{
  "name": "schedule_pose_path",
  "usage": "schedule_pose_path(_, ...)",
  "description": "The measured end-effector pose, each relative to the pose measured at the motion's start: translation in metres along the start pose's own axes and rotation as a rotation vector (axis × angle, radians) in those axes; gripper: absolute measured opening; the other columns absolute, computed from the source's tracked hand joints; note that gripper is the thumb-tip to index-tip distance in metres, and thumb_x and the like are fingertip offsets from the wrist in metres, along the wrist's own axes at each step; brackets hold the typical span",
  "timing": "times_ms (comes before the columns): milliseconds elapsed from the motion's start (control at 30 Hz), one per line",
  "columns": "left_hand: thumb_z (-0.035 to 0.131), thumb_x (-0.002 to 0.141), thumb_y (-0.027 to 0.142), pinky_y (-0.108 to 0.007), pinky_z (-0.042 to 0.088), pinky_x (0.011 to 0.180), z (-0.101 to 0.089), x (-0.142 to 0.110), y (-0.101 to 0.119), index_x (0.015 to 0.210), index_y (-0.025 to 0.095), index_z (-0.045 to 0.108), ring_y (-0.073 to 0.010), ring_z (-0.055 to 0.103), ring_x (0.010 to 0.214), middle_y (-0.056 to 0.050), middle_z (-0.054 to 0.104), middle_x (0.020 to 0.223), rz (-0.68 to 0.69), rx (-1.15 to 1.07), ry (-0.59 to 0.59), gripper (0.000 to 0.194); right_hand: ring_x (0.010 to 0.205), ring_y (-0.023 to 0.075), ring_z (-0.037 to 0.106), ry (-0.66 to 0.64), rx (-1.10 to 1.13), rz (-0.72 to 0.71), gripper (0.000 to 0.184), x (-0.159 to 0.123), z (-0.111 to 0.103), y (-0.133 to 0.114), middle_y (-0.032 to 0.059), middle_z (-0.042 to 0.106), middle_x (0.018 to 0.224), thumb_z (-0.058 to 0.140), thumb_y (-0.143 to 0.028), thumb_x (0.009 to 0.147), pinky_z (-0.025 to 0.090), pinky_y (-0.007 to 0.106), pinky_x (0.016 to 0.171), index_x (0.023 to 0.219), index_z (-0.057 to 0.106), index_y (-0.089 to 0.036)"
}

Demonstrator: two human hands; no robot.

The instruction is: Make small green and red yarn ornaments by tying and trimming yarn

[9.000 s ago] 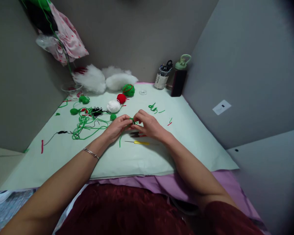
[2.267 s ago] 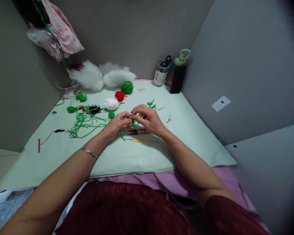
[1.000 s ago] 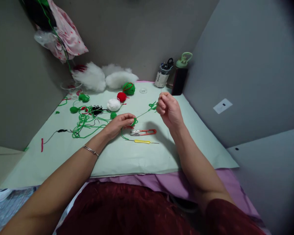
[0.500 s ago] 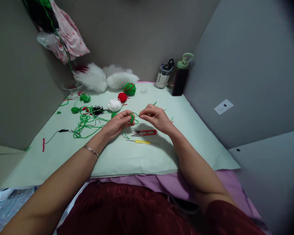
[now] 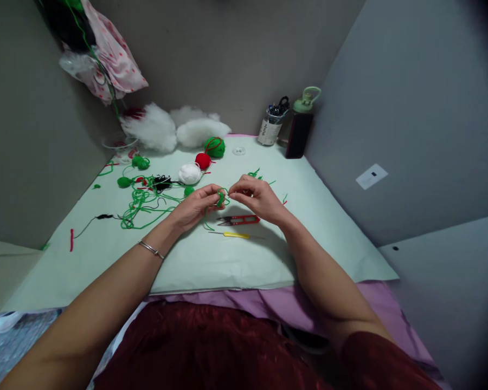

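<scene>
Left hand: pinching green bit | right hand: pinching its yarn | red snips, yellow hook: lying on table, near both hands

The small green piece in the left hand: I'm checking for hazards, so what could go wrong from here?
The red-handled snips lie near the left hand with bare blades, so a finger might brush them.
The loose green tail below the small green piece trails near those blades and the yellow-handled tool, so it could snag.
The green tangle mingles with the black yarn, so pulling either might tighten knots.
</scene>
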State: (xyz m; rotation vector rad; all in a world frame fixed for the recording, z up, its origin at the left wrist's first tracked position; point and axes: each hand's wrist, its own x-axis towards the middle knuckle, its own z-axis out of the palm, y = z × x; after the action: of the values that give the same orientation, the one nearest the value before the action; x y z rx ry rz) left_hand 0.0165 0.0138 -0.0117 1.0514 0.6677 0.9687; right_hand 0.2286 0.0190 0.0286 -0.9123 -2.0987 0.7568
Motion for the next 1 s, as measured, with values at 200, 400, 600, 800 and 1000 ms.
schedule_pose_path(200,0.081,0.077,0.032,-0.029,0.052,0.085,-0.0005,-0.0001,0.0011,0.092,0.016,0.07,-0.0114,0.061,0.08,-0.001,0.063,0.09,0.01,-0.032,0.023,0.024,0.069,0.0112,0.049,0.016,-0.006,-0.014,0.01,-0.0001,-0.0027,0.0024,0.0001,0.055,0.08,0.064,-0.023,0.091,0.039,0.028,0.067,0.086,0.072,-0.019)
schedule_pose_path(400,0.082,0.076,0.032,-0.03,0.052,0.086,0.0007,-0.0002,0.0023,0.09,0.016,0.069,-0.0115,0.061,0.08,-0.001,0.064,0.091,0.004,-0.027,0.031,0.025,0.068,0.0107,0.047,0.009,-0.018,-0.015,0.009,-0.0007,-0.0046,0.0021,-0.0003,0.054,0.079,0.065,-0.022,0.091,0.039,0.028,0.066,0.086,0.072,-0.019)
schedule_pose_path(600,0.083,0.075,0.032,-0.029,0.052,0.084,0.0014,-0.001,0.0031,0.089,0.015,0.07,-0.0118,0.06,0.079,-0.002,0.063,0.09,-0.016,-0.024,0.02,0.026,0.069,0.0106,0.047,-0.023,-0.015,-0.015,0.009,-0.001,-0.0054,0.0002,-0.0002,0.054,0.079,0.064,-0.02,0.091,0.038,0.028,0.066,0.087,0.072,-0.018)
schedule_pose_path(800,0.082,0.076,0.033,-0.029,0.051,0.084,-0.0009,-0.0005,0.003,0.091,0.014,0.071,-0.0114,0.06,0.079,-0.002,0.063,0.091,-0.022,-0.021,-0.001,0.026,0.069,0.0107,0.047,-0.004,-0.01,-0.031,0.009,-0.0003,-0.0024,0.0012,-0.0001,0.054,0.078,0.064,-0.018,0.091,0.037,0.027,0.065,0.086,0.072,-0.017)
schedule_pose_path(1000,0.081,0.077,0.031,-0.03,0.051,0.087,-0.0012,-0.0009,0.0008,0.091,0.015,0.07,-0.0116,0.06,0.081,-0.001,0.063,0.091,-0.063,-0.002,-0.032,0.024,0.072,0.0114,0.048,-0.031,0.029,-0.027,0.008,0.0002,0.0017,0.0017,0.0,0.054,0.079,0.065,-0.02,0.091,0.037,0.027,0.065,0.087,0.072,-0.018)
